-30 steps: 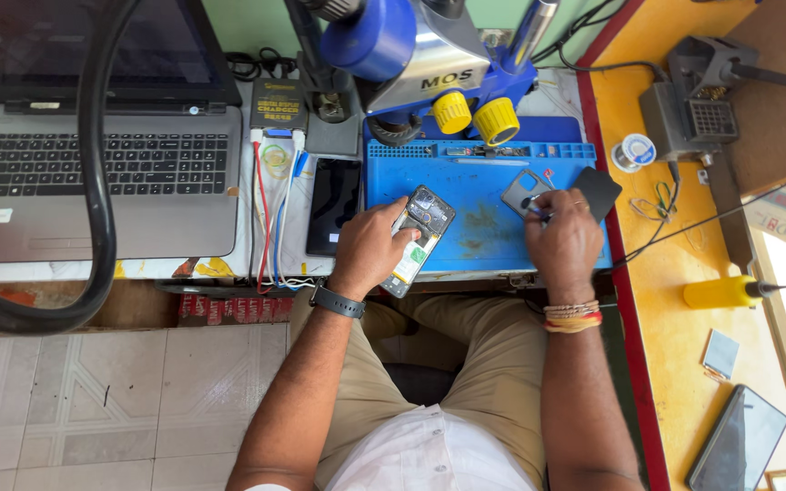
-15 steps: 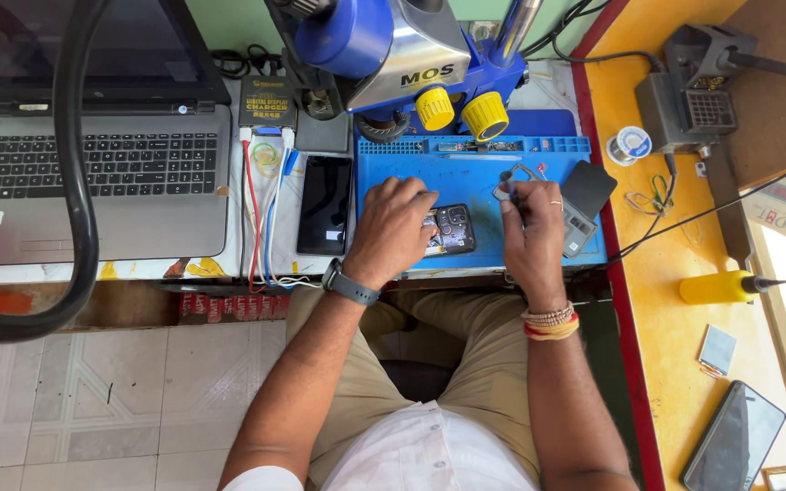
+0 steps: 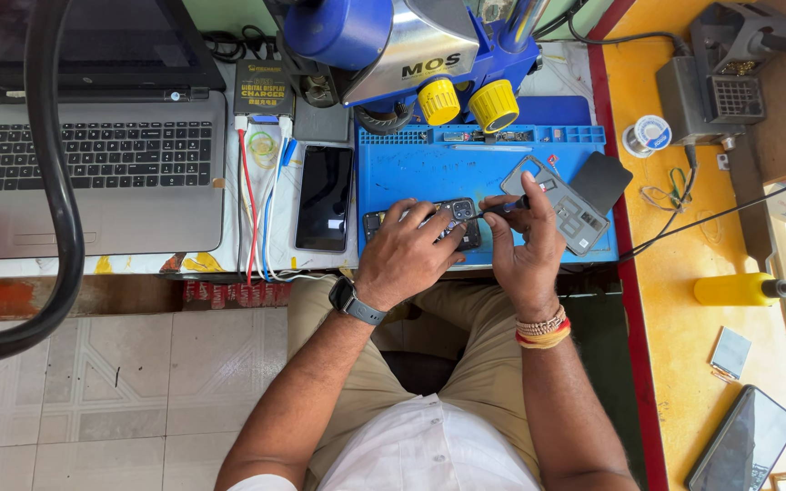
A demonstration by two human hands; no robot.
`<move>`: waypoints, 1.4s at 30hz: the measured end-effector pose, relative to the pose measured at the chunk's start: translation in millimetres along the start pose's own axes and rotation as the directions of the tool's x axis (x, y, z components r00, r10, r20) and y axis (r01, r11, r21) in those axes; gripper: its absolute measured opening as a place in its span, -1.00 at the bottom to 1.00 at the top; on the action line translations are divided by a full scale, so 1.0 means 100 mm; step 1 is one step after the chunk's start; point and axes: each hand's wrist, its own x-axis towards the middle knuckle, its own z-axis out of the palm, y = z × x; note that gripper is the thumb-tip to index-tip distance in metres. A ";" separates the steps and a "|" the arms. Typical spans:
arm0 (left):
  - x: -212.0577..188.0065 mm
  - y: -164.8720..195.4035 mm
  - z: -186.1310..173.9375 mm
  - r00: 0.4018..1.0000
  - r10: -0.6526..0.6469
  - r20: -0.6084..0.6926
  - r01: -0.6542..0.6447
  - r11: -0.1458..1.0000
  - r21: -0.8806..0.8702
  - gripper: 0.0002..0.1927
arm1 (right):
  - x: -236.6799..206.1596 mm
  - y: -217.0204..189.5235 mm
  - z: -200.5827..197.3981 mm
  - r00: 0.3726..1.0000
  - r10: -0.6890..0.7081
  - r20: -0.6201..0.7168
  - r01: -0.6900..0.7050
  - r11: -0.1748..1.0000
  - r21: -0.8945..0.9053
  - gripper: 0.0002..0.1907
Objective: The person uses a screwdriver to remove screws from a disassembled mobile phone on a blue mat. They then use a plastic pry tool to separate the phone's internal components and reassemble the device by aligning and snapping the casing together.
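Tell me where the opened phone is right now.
In the head view the opened phone lies on the blue work mat, pinned under the left hand, with the right hand and its thin tool just to its right.

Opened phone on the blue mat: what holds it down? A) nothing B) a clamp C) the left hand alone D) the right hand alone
C: the left hand lies on the opened phone on the blue mat, while the right hand holds a thin dark tool toward it.
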 end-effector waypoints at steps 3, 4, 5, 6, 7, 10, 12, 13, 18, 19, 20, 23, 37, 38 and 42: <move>-0.01 0.01 -0.01 1.000 0.003 0.006 -0.003 1.000 -0.001 -0.55 | -0.01 0.00 0.01 1.000 -0.019 0.017 0.019 0.999 -0.026 -0.30; -0.01 0.01 -0.02 1.000 0.001 0.004 -0.001 1.000 -0.002 -0.55 | 0.00 0.01 0.01 0.999 -0.031 0.023 0.032 0.999 -0.036 -0.30; -0.01 0.01 -0.02 1.000 0.000 0.002 0.000 1.000 -0.004 -0.55 | 0.00 0.01 0.01 0.999 -0.045 0.026 0.047 0.998 -0.049 -0.30; -0.01 0.02 -0.02 1.000 -0.003 0.003 0.003 1.000 -0.005 -0.55 | 0.00 0.01 0.01 0.998 -0.058 0.030 0.060 0.996 -0.063 -0.30; -0.01 0.02 -0.02 1.000 -0.007 0.004 0.007 1.000 -0.006 -0.55 | 0.00 0.01 0.01 0.997 -0.072 0.034 0.074 0.994 -0.077 -0.30; -0.01 0.03 -0.02 1.000 -0.020 0.004 0.020 1.000 -0.015 -0.55 | 0.01 0.01 0.01 0.995 -0.093 0.039 0.097 0.990 -0.103 -0.32; -0.01 0.03 -0.02 1.000 -0.030 0.007 0.030 0.999 -0.021 -0.55 | 0.01 0.00 0.02 0.996 -0.073 0.044 0.077 0.992 -0.099 -0.31; -0.01 0.02 -0.01 0.999 -0.034 0.011 0.034 0.999 -0.022 -0.56 | 0.01 0.00 0.02 0.997 -0.064 0.046 0.068 0.993 -0.097 -0.31; -0.02 0.02 0.01 0.999 -0.046 0.013 0.047 0.998 -0.031 -0.55 | 0.04 -0.05 0.03 0.996 -0.079 0.030 0.082 0.991 -0.105 -0.35; -0.03 0.02 0.02 0.999 -0.045 0.010 0.046 0.999 -0.030 -0.55 | 0.04 -0.06 0.03 0.997 -0.079 0.026 0.081 0.991 -0.108 -0.36; -0.03 0.02 0.02 0.999 -0.045 0.006 0.045 0.999 -0.029 -0.55 | 0.06 -0.08 0.03 0.995 -0.091 0.029 0.094 0.985 -0.143 -0.36; -0.03 0.02 0.03 0.999 -0.030 -0.012 0.030 0.999 0.013 -0.56 | 0.09 -0.14 0.00 0.995 -0.099 0.022 0.102 0.966 -0.239 -0.38; -0.04 0.03 0.01 1.000 -0.027 -0.008 0.027 1.000 0.007 -0.56 | 0.20 -0.22 0.03 0.995 -0.102 0.018 0.103 0.986 -0.133 -0.49; -0.04 0.03 0.01 1.000 -0.029 -0.008 0.029 1.000 0.000 -0.56 | 0.20 -0.22 0.02 0.996 -0.087 0.033 0.090 0.991 -0.097 -0.49; -0.03 0.02 0.00 1.000 -0.014 -0.015 0.014 1.000 0.014 -0.56 | 0.21 -0.23 -0.01 0.992 -0.119 0.051 0.123 0.989 -0.083 -0.43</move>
